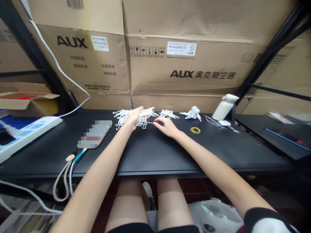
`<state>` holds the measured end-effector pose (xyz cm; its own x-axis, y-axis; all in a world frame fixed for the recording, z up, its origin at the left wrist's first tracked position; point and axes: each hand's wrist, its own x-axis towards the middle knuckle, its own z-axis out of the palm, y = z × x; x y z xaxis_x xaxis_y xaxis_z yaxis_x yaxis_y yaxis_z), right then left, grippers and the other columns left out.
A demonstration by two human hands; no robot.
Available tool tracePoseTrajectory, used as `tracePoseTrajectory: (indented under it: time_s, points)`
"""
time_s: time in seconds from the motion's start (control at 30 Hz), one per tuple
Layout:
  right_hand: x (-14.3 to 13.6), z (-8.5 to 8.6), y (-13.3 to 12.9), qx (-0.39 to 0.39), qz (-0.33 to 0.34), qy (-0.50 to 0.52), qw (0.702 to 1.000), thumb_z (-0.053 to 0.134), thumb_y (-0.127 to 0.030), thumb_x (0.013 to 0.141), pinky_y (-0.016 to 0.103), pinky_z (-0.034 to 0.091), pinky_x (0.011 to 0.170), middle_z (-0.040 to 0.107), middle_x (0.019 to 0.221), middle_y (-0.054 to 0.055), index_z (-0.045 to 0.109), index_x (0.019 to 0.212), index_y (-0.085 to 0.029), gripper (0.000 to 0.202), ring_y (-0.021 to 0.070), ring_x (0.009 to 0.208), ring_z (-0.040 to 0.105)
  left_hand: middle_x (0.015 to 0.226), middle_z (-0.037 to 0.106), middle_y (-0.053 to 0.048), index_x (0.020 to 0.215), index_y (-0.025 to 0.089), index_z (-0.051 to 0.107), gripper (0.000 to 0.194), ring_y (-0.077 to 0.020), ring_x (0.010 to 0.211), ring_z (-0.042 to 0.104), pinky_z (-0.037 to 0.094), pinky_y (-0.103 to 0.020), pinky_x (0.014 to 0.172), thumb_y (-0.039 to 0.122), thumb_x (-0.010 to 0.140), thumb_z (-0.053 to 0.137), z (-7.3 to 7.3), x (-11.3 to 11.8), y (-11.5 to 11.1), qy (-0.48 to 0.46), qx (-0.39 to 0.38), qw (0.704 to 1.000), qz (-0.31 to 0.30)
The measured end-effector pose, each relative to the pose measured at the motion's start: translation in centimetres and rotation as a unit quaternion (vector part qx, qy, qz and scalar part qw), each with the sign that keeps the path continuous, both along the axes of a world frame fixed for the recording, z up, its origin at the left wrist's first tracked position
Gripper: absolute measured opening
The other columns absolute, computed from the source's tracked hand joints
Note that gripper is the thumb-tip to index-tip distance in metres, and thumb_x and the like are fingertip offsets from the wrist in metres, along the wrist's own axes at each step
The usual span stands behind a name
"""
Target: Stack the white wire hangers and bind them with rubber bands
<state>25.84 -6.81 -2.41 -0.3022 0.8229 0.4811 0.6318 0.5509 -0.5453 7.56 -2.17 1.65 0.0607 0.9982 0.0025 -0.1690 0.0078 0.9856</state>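
My left hand point(133, 120) is closed around a bunch of white wire hooks point(141, 121), their bent ends sticking out on both sides of the fingers. More of these hooks seem to lie behind and to the left of it, and I cannot tell which are held and which rest on the table. Just to the right, my right hand point(167, 127) pinches the end of a thin white hook point(150, 122) that reaches toward the bunch. A small pile of white hooks point(168, 113) lies behind my right hand. Farther right sits a bundled clump of hooks point(193, 113).
Yellow rubber bands point(195, 130) lie on the black table point(155, 155). A white bottle point(224, 107), glasses point(212, 122) and a small white case point(224, 123) are at the right. To the left are a phone point(95, 133) and a power strip point(29, 136). Cardboard point(184, 68) stands behind.
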Motion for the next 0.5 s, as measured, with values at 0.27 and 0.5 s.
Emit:
tracePoseTrajectory:
  time_s: [0.27,0.5]
  points:
    - [-0.8,-0.5,-0.6,-0.058,0.058,-0.235,0.969,0.04,-0.052,0.094,0.051,0.029,0.111,0.034,0.15,0.017,0.044,0.14,-0.014,0.06,0.0324,0.141,0.03,0.076,0.07,-0.007,0.097,0.011,0.06,0.02,-0.0163,0.058,0.068,0.046,-0.021,0.043,0.028,0.089,0.053,0.0,-0.1,0.3,-0.028,-0.023,0.998,0.053]
    - [0.7,0.7,-0.1,-0.023,0.024,-0.263,0.964,0.047,-0.041,0.094,0.05,0.03,0.107,0.061,0.127,0.016,0.068,0.11,-0.015,0.037,0.0336,0.128,0.048,0.077,0.07,-0.007,0.096,0.011,0.059,0.019,-0.0154,0.057,0.068,0.045,-0.019,0.041,0.027,0.089,0.052,-0.2,-0.1,0.6,-0.033,-0.026,0.997,0.06]
